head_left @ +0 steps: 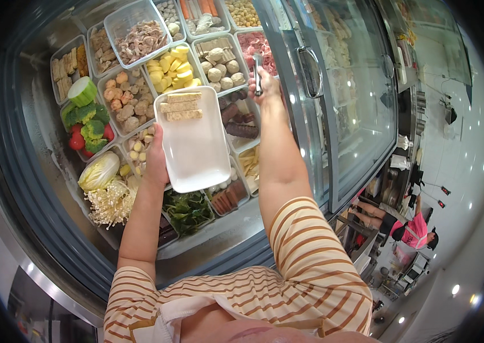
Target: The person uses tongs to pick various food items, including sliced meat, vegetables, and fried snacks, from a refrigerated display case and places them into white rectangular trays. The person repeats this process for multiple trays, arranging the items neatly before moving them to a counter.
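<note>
My left hand (157, 159) grips the left edge of a white rectangular tray (196, 151), held tilted over the food containers. Three pale tan sticks (182, 107) lie side by side at the tray's far end; the rest of its surface is bare. My right hand (266, 87), fingers wrapped round metal tongs (258, 74), is reached out to the far right. The tongs' tips are over a container of pink sliced meat (254, 47). Whether they touch the meat I cannot tell. Greyish meatballs (225, 71) fill the container just left of the tongs.
Clear containers hold yellow slices (174, 67), broccoli (92, 123), enoki mushrooms (107, 203) and leafy greens (187, 211). A container of cooked meat (139, 41) sits raised on others. A glass sliding door (344, 103) with a handle (310, 71) borders my right arm. Another person (407, 230) stands far right.
</note>
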A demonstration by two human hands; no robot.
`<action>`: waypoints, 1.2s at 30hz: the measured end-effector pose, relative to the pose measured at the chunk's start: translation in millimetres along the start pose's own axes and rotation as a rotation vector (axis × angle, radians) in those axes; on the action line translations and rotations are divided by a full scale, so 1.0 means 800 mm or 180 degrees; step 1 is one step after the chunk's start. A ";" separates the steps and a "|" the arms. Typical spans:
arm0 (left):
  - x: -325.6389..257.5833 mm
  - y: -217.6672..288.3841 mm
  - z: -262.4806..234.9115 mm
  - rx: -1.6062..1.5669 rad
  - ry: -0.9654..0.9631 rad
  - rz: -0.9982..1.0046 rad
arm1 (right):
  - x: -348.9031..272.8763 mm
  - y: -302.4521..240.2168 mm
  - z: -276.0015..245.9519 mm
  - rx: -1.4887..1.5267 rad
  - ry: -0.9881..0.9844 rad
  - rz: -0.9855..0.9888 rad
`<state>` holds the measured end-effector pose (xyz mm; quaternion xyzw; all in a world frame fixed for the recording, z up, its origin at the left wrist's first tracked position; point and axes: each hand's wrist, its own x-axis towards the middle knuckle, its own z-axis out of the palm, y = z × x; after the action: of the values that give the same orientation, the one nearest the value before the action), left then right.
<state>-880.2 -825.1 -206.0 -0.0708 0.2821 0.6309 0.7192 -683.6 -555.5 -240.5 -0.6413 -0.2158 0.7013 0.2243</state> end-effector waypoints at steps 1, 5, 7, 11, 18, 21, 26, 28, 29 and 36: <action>0.005 -0.002 0.003 0.0097 -0.0019 0.0004 | -0.006 0.009 -0.014 0.0343 -0.0218 -0.0093; 0.020 -0.005 0.006 -0.0032 -0.0123 -0.0013 | -0.019 0.028 -0.030 0.1398 -0.0837 -0.0296; 0.027 -0.005 0.012 -0.0022 -0.0236 0.0008 | -0.019 0.026 -0.034 0.1847 -0.1058 -0.0318; 0.052 -0.003 0.027 0.0122 -0.0149 0.0063 | -0.020 0.015 -0.049 0.2163 -0.1416 -0.0808; 0.100 0.008 0.027 0.0257 -0.0167 0.0127 | -0.052 0.006 -0.021 0.1550 -0.0974 -0.0905; 0.107 0.004 0.025 0.0249 -0.0273 0.0119 | -0.050 0.010 -0.019 0.0833 -0.0568 -0.0896; 0.128 0.003 0.029 0.0156 -0.0503 0.0122 | -0.048 0.017 -0.024 0.1414 -0.0875 -0.0982; 0.144 0.002 0.039 0.0195 -0.0655 0.0090 | -0.048 0.017 -0.033 0.1841 -0.1226 -0.0941; 0.154 0.003 0.042 0.0304 -0.0619 0.0139 | -0.053 0.017 -0.029 0.1783 -0.1285 -0.0999; 0.247 -0.007 0.064 -0.0321 -0.1198 -0.0127 | -0.124 0.036 -0.011 0.2215 -0.2545 -0.0457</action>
<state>-849.7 -631.1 -262.9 0.0069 0.1092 0.6320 0.7672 -668.1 -637.1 -178.2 -0.1954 -0.0824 0.9039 0.3714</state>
